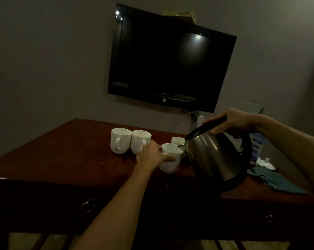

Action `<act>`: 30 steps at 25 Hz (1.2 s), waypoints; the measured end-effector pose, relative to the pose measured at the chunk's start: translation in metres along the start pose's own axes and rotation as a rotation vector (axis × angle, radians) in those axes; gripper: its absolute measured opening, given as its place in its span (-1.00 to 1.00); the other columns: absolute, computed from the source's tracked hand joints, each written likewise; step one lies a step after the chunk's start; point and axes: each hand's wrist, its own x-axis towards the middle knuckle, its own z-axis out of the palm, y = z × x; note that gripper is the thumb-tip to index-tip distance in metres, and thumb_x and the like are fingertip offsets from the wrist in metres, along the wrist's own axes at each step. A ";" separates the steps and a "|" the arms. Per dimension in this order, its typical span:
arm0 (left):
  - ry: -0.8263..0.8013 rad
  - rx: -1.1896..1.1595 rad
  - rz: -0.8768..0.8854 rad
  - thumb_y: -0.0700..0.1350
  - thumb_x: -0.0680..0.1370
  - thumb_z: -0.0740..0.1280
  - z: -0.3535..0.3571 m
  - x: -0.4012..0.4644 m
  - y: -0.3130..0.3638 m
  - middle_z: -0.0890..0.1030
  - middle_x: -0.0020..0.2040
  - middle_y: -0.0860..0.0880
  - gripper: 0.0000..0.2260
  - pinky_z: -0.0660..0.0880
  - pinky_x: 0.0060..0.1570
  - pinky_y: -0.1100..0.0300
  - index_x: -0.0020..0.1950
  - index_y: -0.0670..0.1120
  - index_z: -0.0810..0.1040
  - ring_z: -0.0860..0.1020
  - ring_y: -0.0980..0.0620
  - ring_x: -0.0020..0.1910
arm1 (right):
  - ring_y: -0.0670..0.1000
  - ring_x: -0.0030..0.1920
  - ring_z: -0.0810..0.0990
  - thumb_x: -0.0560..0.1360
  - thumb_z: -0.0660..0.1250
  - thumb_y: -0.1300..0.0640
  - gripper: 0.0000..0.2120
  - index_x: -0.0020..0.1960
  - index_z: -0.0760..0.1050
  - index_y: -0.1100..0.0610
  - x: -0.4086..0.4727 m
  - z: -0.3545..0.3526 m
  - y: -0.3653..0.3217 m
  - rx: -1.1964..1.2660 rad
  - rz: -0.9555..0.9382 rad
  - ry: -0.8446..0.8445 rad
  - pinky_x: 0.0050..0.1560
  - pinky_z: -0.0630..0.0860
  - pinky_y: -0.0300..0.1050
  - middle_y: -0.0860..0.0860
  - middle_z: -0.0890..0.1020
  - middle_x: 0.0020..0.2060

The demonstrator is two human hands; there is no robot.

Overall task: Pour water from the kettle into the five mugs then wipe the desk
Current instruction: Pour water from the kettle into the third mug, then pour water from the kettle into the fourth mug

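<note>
My right hand (230,123) grips the black handle of a steel kettle (213,154), tilted left with its spout over a white mug (172,159). My left hand (150,154) holds that mug by its side on the dark wooden desk (66,156). Another white mug (177,141) stands just behind it, partly hidden by the kettle. Two more white mugs (120,140) (140,141) stand side by side further left, handles toward me. A blue-grey cloth (277,181) lies folded on the desk's right side.
A black television (170,58) hangs on the wall above the desk. At the right lie a small white lid-like object (267,164) and a blue printed card (257,147). Drawer pulls (87,204) show on the desk's front.
</note>
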 end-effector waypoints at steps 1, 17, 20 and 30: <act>0.006 0.001 0.003 0.32 0.24 0.52 0.000 -0.001 0.000 0.65 -0.02 0.08 -0.38 0.44 -0.21 0.12 0.20 0.03 0.59 0.58 0.07 -0.03 | -0.05 -0.47 0.37 0.33 0.52 0.04 -0.53 0.23 0.59 -0.13 -0.001 0.001 0.001 0.004 -0.006 0.010 -0.48 0.35 -0.21 0.08 0.45 -0.39; 0.136 0.080 -0.076 0.33 0.29 0.49 0.014 -0.014 0.016 0.58 -0.15 0.05 -0.49 0.46 -0.17 0.10 -0.02 -0.03 0.54 0.55 0.06 -0.13 | 0.10 -0.37 0.48 0.29 0.54 0.01 -0.45 0.27 0.58 -0.10 -0.030 0.044 0.060 0.388 -0.128 0.340 -0.38 0.44 -0.08 0.24 0.64 -0.07; 0.176 0.095 -0.097 0.29 0.31 0.50 0.015 -0.019 0.023 0.58 -0.12 0.02 -0.51 0.35 -0.27 0.15 -0.02 -0.06 0.53 0.54 0.05 -0.11 | -0.04 -0.50 0.42 0.30 0.52 0.07 -0.40 0.34 0.54 -0.03 -0.043 0.062 0.078 0.511 -0.136 0.418 -0.55 0.38 -0.21 0.19 0.64 -0.10; 0.124 0.080 -0.133 0.19 0.43 0.46 0.022 -0.024 0.034 0.58 0.04 -0.05 -0.55 0.31 -0.25 0.13 0.11 -0.12 0.52 0.50 0.01 -0.03 | -0.22 -0.47 0.54 0.38 0.53 0.18 -0.43 0.38 0.51 0.09 -0.047 0.078 0.090 0.535 -0.208 0.539 -0.49 0.44 -0.37 0.12 0.63 0.02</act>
